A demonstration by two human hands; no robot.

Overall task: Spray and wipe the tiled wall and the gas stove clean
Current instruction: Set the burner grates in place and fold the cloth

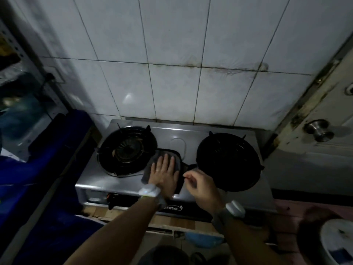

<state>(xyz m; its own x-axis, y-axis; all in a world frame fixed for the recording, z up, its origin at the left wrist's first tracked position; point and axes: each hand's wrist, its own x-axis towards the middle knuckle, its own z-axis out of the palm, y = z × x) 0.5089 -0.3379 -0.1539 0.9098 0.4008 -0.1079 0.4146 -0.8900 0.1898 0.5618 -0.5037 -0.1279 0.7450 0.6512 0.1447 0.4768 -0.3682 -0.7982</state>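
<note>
Pressed the grey cloth [148,174] flat with the left hand [165,172], palm down, fingers straight and spread. Found it lying under that palm on the steel top of the gas stove [99,178], with the left burner [128,150] just off the little-finger side. Curled the right hand [200,183] beside the left thumb, forefinger and thumb meeting at the cloth's dark right edge and apparently pinching it. Saw the right burner [229,161] just past those knuckles and the tiled wall [172,83] well beyond both sets of fingertips, brown grime [229,70] along one grout line.

Judged the cloth soft, light and limp, probably damp. Expected it to bunch under a hard push and to snag on the burner prongs. Thought it best driven under a broad flat palm, or lifted by a pinched corner to refold. Reckoned the steel top slick enough to let it slide freely.

Noticed a blue basin [204,240] below the wrists, under the counter edge. Noticed also a white round tub [336,243] off to the right of the right forearm. Could not tell the contents of either. Spotted no spray bottle anywhere.
</note>
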